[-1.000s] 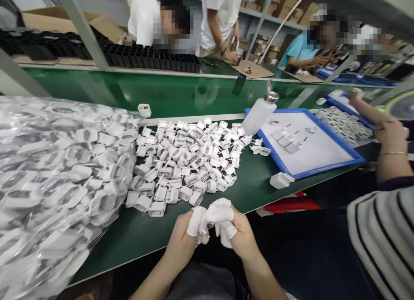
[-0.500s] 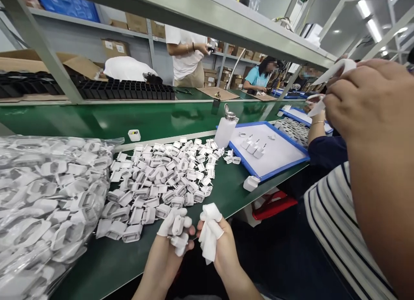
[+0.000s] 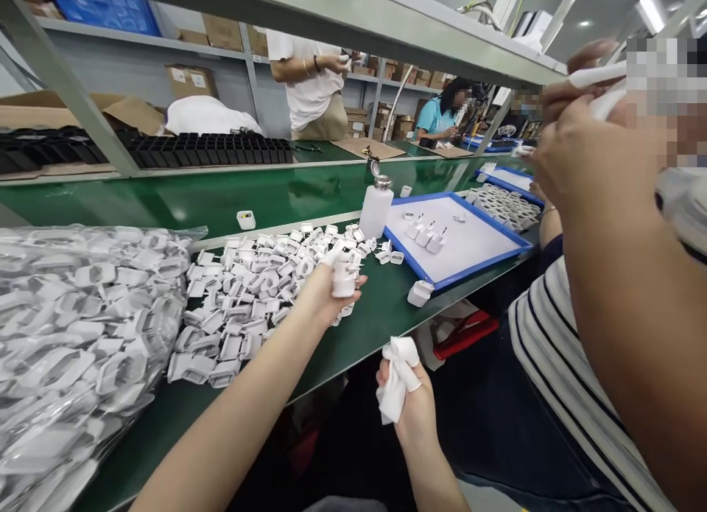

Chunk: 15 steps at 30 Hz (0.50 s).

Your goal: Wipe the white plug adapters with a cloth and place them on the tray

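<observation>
My left hand (image 3: pixel 320 295), with white finger cots on it, reaches over the right part of the pile of white plastic plug housings (image 3: pixel 243 291). It is closed round a white plug housing (image 3: pixel 343 282); whether a second piece is in the hand I cannot tell. Low near the table's front edge, my right hand (image 3: pixel 418 405) grips a crumpled white cloth (image 3: pixel 393 383). Just beyond my left hand stands a white pump bottle (image 3: pixel 376 211) with its metal lid flipped up. A single white plug housing (image 3: pixel 420 293) lies by the tray's near corner.
A blue-rimmed tray (image 3: pixel 412 264) holds several upright white plugs (image 3: pixel 425 234). On the left bulges a clear bag of white housings (image 3: pixel 82 328). A small white case (image 3: pixel 246 219) lies behind the pile. At right, a co-worker's arm (image 3: pixel 613 276) is raised close by.
My left hand has gone forward and right, from in front of my body to over the pile. My right hand, with the cloth, has shifted right and the hands have parted.
</observation>
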Each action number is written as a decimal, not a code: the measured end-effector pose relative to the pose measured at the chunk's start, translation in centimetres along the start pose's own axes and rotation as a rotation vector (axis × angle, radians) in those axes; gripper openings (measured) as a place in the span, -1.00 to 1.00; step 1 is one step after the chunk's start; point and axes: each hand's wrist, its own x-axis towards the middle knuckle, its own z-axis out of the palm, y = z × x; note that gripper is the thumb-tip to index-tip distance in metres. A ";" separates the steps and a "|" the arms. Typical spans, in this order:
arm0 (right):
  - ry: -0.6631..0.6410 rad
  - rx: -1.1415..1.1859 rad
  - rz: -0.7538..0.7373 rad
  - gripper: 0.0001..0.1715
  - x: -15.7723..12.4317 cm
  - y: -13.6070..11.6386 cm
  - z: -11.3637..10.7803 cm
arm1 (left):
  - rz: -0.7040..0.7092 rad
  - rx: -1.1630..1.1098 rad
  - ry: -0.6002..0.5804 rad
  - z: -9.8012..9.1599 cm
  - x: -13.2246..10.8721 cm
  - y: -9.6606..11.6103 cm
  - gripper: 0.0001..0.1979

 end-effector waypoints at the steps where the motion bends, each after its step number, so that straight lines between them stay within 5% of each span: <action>1: 0.002 -0.114 -0.097 -0.75 0.4 -0.8 0.0 | -0.022 0.053 -0.026 1.3 1.4 0.1 -0.90; 5: 0.024 -0.312 -0.314 -0.62 6.4 -8.0 -0.4 | -0.019 0.232 -0.153 6.1 6.9 0.1 -0.92; 10: -0.003 -0.535 -0.510 -0.56 17.8 -20.8 -2.3 | 0.218 0.483 -0.139 11.8 12.9 0.4 -0.77; 15: 0.004 -0.658 -0.628 -0.61 23.6 -25.8 -5.2 | 0.419 0.802 -0.036 16.8 17.8 0.4 -0.73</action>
